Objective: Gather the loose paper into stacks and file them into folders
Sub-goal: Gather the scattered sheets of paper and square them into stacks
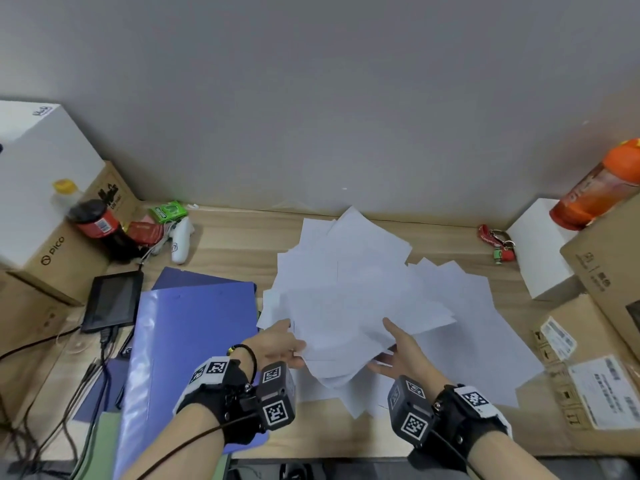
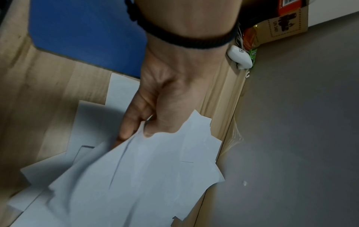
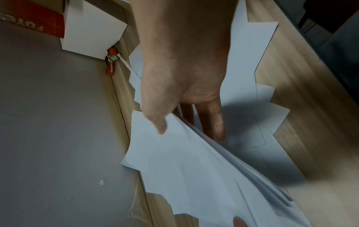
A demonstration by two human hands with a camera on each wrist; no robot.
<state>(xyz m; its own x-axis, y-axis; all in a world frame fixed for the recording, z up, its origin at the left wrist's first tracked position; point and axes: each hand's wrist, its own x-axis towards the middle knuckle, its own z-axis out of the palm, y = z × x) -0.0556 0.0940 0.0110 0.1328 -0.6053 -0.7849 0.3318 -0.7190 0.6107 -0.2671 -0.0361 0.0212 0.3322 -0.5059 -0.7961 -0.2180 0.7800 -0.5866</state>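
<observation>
A messy bundle of white paper sheets (image 1: pixel 346 289) is raised a little over the wooden desk (image 1: pixel 235 244), fanned out toward the wall. My left hand (image 1: pixel 294 342) pinches its near-left edge, thumb on top (image 2: pixel 139 127). My right hand (image 1: pixel 386 341) grips the near-right edge, its thumb (image 3: pixel 161 126) above the sheets (image 3: pixel 194 169) and fingers (image 3: pixel 213 122) underneath. More loose sheets (image 1: pixel 485 341) lie flat on the desk at the right and under the bundle. Blue folders (image 1: pixel 194 323) lie on the desk to the left, one glossy one on top (image 2: pixel 87 30).
Cardboard boxes (image 1: pixel 52 258), a cola bottle (image 1: pixel 93 220), a white controller (image 1: pixel 181 244) and a dark tablet (image 1: pixel 112 303) with cables crowd the left. At the right stand a white box (image 1: pixel 540 251), stacked cartons (image 1: pixel 595 358), an orange bottle (image 1: pixel 602 185) and a keychain (image 1: pixel 498 242).
</observation>
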